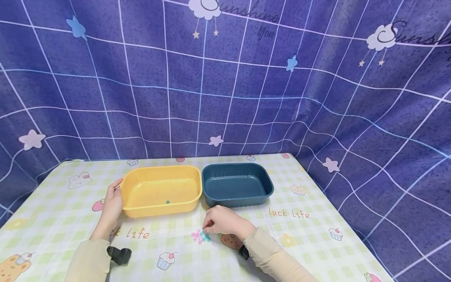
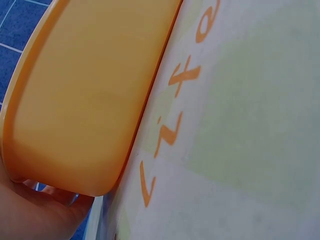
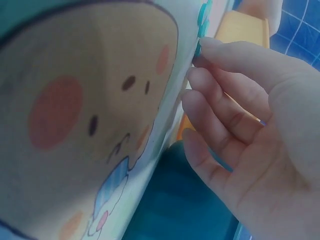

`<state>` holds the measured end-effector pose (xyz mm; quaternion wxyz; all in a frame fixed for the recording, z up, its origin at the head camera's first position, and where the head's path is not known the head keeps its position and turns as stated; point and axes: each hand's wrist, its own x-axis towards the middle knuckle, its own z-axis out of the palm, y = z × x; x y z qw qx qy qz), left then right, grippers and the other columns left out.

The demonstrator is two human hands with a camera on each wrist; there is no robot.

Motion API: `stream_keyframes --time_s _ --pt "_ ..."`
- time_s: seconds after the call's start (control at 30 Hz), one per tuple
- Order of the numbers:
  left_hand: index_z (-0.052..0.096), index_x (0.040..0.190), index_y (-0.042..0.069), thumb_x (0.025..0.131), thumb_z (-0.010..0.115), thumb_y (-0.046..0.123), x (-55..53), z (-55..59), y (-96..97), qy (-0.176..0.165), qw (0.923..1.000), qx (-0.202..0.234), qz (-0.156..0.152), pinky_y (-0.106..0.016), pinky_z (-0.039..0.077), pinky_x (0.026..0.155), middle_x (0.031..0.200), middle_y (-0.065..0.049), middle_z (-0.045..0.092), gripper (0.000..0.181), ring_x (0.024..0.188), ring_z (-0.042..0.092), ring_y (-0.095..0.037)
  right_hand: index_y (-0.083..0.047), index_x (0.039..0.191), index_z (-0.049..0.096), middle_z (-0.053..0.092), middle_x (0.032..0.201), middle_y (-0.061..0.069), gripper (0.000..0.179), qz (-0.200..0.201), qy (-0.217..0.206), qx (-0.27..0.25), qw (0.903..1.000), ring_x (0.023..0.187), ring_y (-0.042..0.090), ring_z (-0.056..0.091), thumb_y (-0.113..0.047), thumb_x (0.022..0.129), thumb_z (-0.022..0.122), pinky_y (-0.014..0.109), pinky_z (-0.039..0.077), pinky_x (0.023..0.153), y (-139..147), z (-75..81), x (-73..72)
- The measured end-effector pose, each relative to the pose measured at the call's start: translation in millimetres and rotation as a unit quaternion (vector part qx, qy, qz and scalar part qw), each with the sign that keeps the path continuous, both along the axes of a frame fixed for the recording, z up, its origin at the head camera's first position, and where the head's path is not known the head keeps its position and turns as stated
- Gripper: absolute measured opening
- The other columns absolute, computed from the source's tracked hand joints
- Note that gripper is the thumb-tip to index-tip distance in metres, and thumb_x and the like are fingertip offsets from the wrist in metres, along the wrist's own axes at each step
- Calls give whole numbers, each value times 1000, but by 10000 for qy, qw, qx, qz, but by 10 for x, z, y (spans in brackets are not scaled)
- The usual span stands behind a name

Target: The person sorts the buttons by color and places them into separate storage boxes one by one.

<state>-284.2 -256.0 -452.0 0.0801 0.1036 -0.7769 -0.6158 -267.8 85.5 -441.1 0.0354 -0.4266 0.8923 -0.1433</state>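
My left hand (image 1: 113,203) grips the left end of a yellow plastic bin (image 1: 162,209). In the left wrist view the thumb side of this hand (image 2: 45,215) lies against the bin's end, with the other fingers partly hidden behind it. One small teal bead (image 1: 168,202) lies inside the bin. In front of the bins, my right hand (image 1: 222,220) bends over a little pile of pink and teal beads (image 1: 198,237). Its thumb and forefinger pinch a teal bead (image 3: 198,48) at the pile's edge, while the other fingers curl loosely.
A dark blue bin (image 1: 234,201) stands right beside the yellow one, on its right. Under everything spreads a green-checked tablecloth (image 1: 246,243) with printed cartoons. A blue curtain (image 1: 225,78) hangs behind the table and along its right side.
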Motion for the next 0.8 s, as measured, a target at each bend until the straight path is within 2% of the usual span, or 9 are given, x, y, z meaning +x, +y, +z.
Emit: stream_keyframes --time_s 0.4,0.63,0.8 --pt "4 151 8 102 7 25 9 3 -1 21 10000 0 11 -52 16 115 155 -24 11 52 140 16 -42 -20 83 75 61 75 -14 6 -2 11 -58 10000 64 -9 47 -19 82 70 1 37 62 5 -3 7" --pt "5 150 7 102 7 25 2 2 3 48 10000 -2 10 -52 17 115 154 -24 12 52 140 16 -42 -18 83 74 61 77 -11 5 53 46 -296 9995 66 -6 48 -17 81 70 2 37 61 35 -13 -10" --pt "5 150 7 102 7 25 2 -9 -1 49 10000 11 -2 -52 15 115 155 -23 10 52 141 15 -41 -20 83 74 61 78 -12 5 -66 97 -379 9992 68 -8 49 -19 80 70 3 39 62 34 4 -5"
